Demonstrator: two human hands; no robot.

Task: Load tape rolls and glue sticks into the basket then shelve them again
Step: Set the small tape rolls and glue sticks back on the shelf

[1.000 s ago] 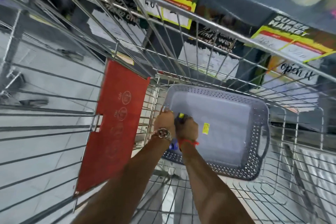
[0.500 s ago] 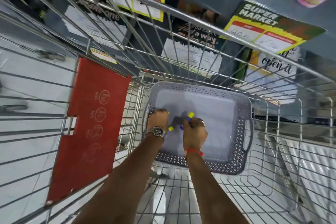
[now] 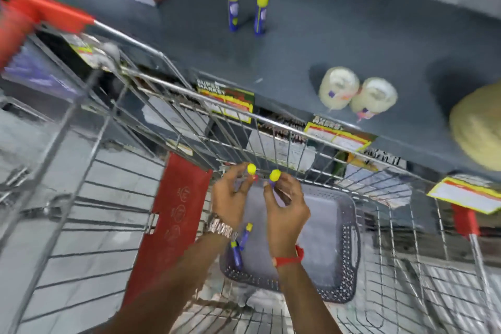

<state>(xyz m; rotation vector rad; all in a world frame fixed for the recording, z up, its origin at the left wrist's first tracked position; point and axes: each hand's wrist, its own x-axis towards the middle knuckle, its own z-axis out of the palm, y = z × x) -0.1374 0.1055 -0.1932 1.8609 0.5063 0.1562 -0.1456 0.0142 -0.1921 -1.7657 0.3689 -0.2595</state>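
My left hand grips a glue stick by its blue body, yellow cap up. Close beside it, my right hand holds another glue stick the same way. Both are raised above the grey perforated basket, which sits inside a wire shopping cart. Two more glue sticks lie in the basket's near left corner. On the dark shelf beyond the cart stand two upright glue sticks, and two clear tape rolls lie to their right.
The cart has a red flap on its left side and a red handle at the upper left. Price labels hang along the shelf edge. A large yellowish roll sits at the far right of the shelf.
Both hands have come up out of the basket, each with a glue stick. The view has tilted upward, and the shelf top with its glue sticks and tape rolls has come into sight.
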